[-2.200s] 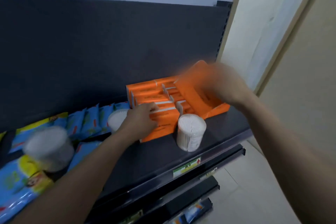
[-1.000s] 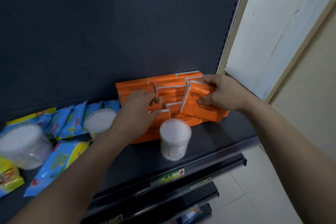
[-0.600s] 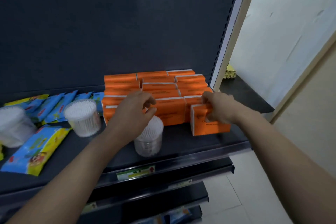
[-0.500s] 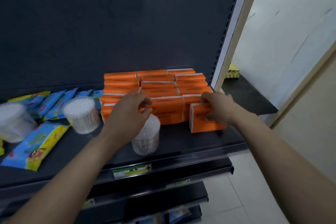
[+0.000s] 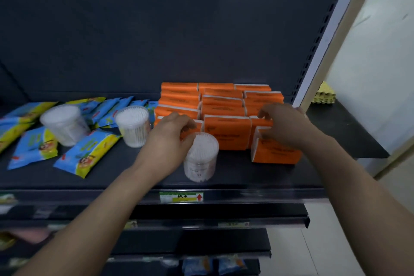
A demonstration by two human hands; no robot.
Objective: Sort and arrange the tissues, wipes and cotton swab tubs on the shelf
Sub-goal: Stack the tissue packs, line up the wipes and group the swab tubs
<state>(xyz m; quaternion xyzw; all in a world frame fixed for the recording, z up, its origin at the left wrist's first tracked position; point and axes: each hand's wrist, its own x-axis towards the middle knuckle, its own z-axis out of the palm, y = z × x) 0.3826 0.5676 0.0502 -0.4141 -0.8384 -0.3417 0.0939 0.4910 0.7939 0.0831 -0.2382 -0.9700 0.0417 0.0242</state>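
Orange tissue packs stand in rows at the right of the dark shelf. My right hand grips the front right orange pack, which stands forward of the rows. My left hand has its fingers curled on the front left orange pack, right behind a clear cotton swab tub. Two more swab tubs stand to the left. Blue and yellow wipe packs lie scattered around them.
The shelf's dark back panel rises behind the goods. A price label sits on the front rail. Lower shelves hold more blue packs. At the right is a side ledge with a yellow egg tray and a pale wall.
My right hand brought an orange pack down from above the rows and set it upright at the front right. My view has swung left, showing more wipes and tubs. My left hand stayed on the front packs.
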